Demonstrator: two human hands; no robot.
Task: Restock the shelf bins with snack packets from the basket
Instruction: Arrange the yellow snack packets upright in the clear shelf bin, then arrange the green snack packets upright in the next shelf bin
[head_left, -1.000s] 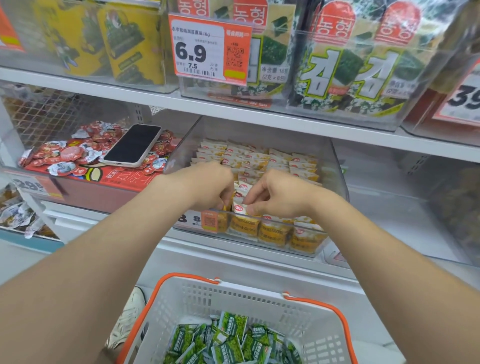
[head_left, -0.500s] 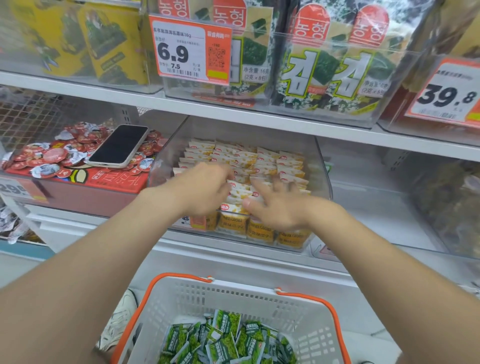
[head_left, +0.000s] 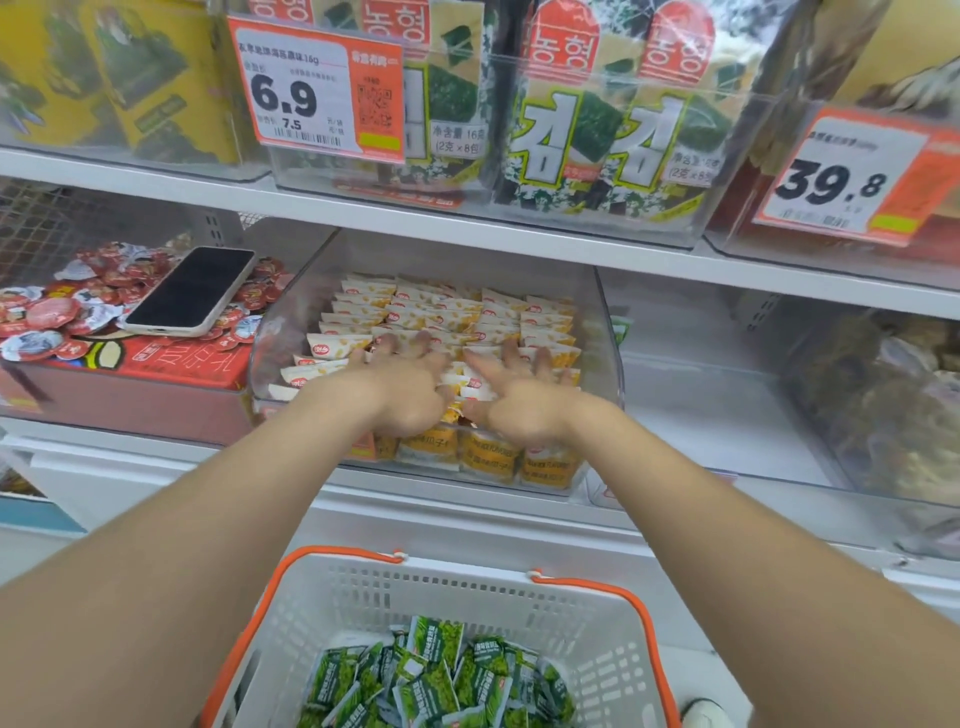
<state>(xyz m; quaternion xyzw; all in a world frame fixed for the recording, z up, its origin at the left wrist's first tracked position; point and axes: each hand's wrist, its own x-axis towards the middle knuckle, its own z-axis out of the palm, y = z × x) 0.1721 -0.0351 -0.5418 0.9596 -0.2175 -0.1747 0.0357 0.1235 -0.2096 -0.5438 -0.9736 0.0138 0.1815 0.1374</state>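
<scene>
Both hands are inside the clear bin (head_left: 607, 332) on the middle shelf. Left hand (head_left: 402, 387): fingers spread and straight, palm down, pressing on the yellow packets (head_left: 441, 312); it grips nothing. Right hand (head_left: 519, 400): same posture, fingers fanned out flat on the packets, just beside the left hand, thumbs nearly meeting. The yellow packets stand in rows filling the bin from front to back.

The basket (head_left: 467, 587), white with an orange rim, sits below the shelf between the person's forearms. It holds a loose heap of green packets (head_left: 431, 675).

To the left of the bin, a phone (head_left: 192, 291) lies face up, screen dark, on small red-lidded cups in a red box (head_left: 145, 384).
</scene>
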